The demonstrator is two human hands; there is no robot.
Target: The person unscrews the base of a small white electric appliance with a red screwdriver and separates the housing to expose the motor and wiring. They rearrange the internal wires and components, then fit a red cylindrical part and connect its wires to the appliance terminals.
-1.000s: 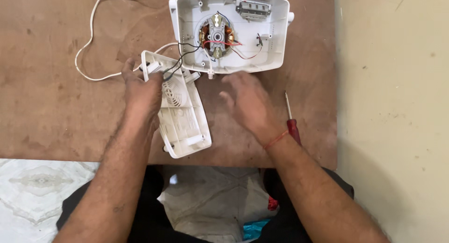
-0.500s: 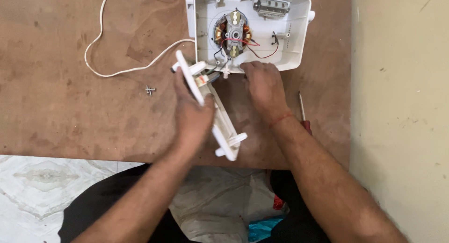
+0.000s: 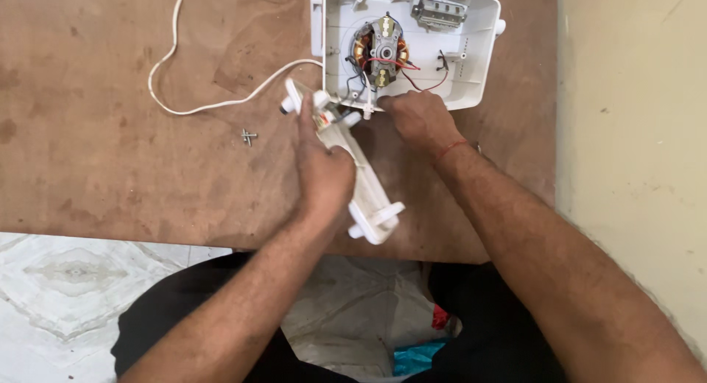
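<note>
Head view: left hand (image 3: 324, 173) grips white cover half (image 3: 361, 188) on edge; right hand (image 3: 416, 118) pinches at motor housing (image 3: 471, 66) rim.
Thin wires (image 3: 346, 107) joining them may tear if cover twists away.

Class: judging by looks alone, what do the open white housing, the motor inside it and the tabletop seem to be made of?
Housing: probably moulded plastic, smooth white with cast-in posts.
Motor: metal, seemingly copper windings, orange-brown and shiny.
Tabletop: likely wooden board, matt brown, scuffed and stained.

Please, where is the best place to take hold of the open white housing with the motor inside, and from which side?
Probably grip the white housing by its bare outer side walls, one of the hands from each side. It lies open side up, with motor and thin wires exposed inside, so keep fingers off those.
</note>
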